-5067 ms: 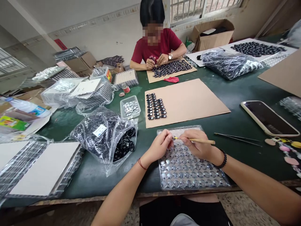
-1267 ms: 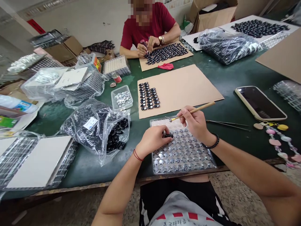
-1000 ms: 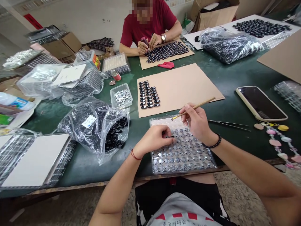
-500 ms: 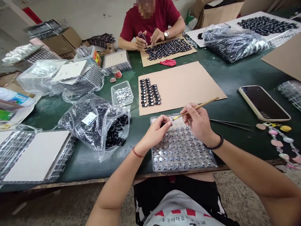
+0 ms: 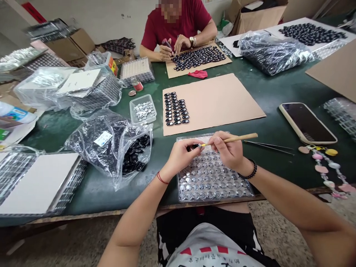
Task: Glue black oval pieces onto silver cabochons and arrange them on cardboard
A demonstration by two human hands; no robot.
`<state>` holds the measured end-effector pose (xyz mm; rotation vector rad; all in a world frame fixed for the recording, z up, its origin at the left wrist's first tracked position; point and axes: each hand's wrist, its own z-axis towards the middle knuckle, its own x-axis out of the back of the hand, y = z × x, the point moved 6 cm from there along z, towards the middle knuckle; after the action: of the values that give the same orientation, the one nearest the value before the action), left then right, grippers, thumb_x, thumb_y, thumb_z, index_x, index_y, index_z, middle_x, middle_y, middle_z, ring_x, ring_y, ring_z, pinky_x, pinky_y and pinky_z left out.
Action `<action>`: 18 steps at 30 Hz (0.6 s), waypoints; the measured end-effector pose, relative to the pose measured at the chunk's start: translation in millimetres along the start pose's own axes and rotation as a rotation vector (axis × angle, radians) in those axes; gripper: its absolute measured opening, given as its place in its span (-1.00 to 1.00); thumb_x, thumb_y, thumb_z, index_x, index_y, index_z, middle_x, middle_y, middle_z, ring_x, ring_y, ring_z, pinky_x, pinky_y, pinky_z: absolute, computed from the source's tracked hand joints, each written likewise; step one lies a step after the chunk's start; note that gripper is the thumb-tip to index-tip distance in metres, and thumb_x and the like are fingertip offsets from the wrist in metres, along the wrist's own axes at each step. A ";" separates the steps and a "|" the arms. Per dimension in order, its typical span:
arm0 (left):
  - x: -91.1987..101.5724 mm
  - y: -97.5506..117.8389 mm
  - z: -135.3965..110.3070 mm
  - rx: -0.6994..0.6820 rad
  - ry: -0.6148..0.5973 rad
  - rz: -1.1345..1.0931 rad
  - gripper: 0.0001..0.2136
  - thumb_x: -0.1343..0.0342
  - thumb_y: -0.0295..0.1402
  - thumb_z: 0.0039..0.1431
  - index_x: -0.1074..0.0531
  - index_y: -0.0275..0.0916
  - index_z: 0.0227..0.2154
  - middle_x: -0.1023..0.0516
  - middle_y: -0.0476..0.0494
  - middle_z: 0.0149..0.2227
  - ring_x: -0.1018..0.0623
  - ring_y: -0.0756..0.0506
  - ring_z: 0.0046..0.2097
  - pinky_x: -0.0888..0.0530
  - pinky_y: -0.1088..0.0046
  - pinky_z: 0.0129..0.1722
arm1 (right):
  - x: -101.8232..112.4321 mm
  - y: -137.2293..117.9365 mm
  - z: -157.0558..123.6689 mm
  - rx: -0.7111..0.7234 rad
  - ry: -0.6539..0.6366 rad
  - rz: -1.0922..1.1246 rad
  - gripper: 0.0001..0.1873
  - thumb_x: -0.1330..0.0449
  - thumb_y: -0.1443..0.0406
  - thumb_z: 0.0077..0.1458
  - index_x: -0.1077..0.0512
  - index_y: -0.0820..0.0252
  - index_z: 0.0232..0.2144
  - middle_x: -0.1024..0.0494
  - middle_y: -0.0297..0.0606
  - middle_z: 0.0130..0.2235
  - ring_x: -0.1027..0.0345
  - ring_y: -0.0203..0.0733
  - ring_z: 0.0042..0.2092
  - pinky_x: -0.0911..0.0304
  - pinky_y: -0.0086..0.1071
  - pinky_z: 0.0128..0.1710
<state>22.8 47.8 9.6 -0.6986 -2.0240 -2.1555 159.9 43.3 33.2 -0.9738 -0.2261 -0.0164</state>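
Between the thumb and fingers of my left hand point(image 5: 180, 154) is a small black oval piece point(image 5: 195, 146), partly hidden by the fingers. My right hand point(image 5: 229, 151) is closed round a thin wooden stick point(image 5: 244, 137) with a yellow tip; its tip end meets the black piece. Both hands are over a clear plastic tray point(image 5: 215, 185) with rows of round silvery parts. Beyond them, a cardboard sheet point(image 5: 214, 100) bears several columns of black oval pieces point(image 5: 176, 111) at its left end. Long tweezers point(image 5: 269, 147) lie right of my right hand.
At left are a plastic bag point(image 5: 94, 148) of black pieces and a clear box point(image 5: 155, 107) of small silvery parts. A phone point(image 5: 307, 122) with a beaded strap lies at right. Across the table, a co-worker point(image 5: 178, 33) handles black pieces on another cardboard sheet point(image 5: 172, 74).
The right hand and stick have dipped slightly, and the stick now lies flatter. The left hand has turned a little, showing more of the black piece. The view has shifted slightly.
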 end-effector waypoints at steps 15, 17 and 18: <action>-0.5 -0.5 3.0 -0.034 -0.074 0.089 -0.72 -0.18 -0.26 -0.07 -0.50 -0.26 -0.27 -0.54 -0.10 -0.37 -0.40 0.01 -0.42 -0.32 0.50 -0.42 | -3.6 -9.1 -2.2 0.245 -0.060 -0.257 -0.76 0.04 0.34 0.12 -0.30 0.20 -0.55 -0.39 -0.28 -0.56 -0.24 -0.30 -0.52 -0.14 -0.39 -0.51; -1.0 -0.3 2.8 -0.035 -0.083 0.083 -0.73 -0.17 -0.27 -0.07 -0.50 -0.26 -0.27 -0.54 -0.09 -0.38 -0.39 0.02 -0.43 -0.32 0.50 -0.43 | -4.3 -9.3 -2.7 0.253 -0.062 -0.274 -0.77 0.04 0.35 0.11 -0.30 0.19 -0.55 -0.39 -0.28 -0.57 -0.25 -0.29 -0.51 -0.14 -0.39 -0.51; -1.2 -0.4 2.7 -0.033 -0.085 0.080 -0.73 -0.17 -0.27 -0.06 -0.50 -0.27 -0.27 -0.53 -0.09 -0.40 -0.37 0.03 -0.44 -0.31 0.51 -0.44 | -4.6 -9.2 -2.8 0.255 -0.065 -0.280 -0.77 0.03 0.35 0.11 -0.30 0.20 -0.55 -0.38 -0.28 -0.57 -0.26 -0.29 -0.51 -0.14 -0.39 -0.50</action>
<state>24.4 50.3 8.8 -0.8750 -1.9681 -2.1539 154.9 35.4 38.4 -0.6835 -0.4129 -0.2077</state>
